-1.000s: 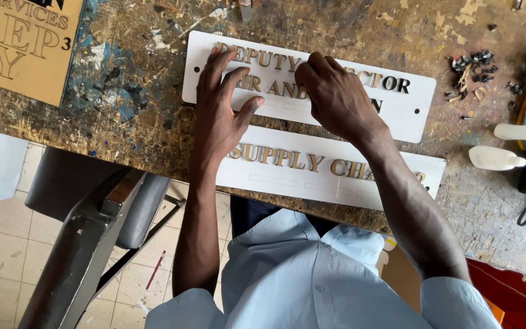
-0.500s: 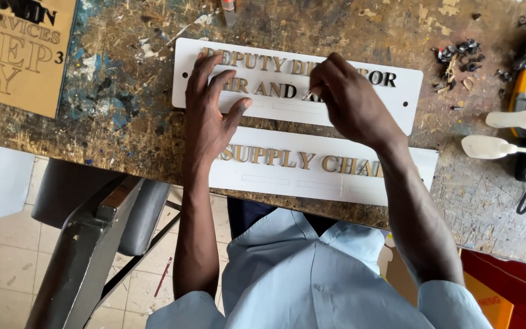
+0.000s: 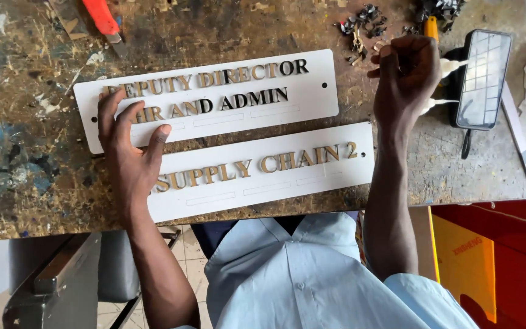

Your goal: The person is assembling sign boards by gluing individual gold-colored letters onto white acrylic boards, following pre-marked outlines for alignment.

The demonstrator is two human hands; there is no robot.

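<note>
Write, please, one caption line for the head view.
Left hand rests on upper white sign plate; right hand lifted beside a phone on worn workbench.

Just one view here, a head-worn cam looking pretty much straight down from above the person's chest onto the paint-spattered wooden workbench (image 3: 44,195). It sits close, so forearms fill the middle, and the near bench edge and tiled floor (image 3: 184,268) show at the bottom.

Paint-stained workbench (image 3: 31,176), two white nameplates (image 3: 214,100) (image 3: 263,173), phone (image 3: 483,79), orange knife (image 3: 101,18)
</note>
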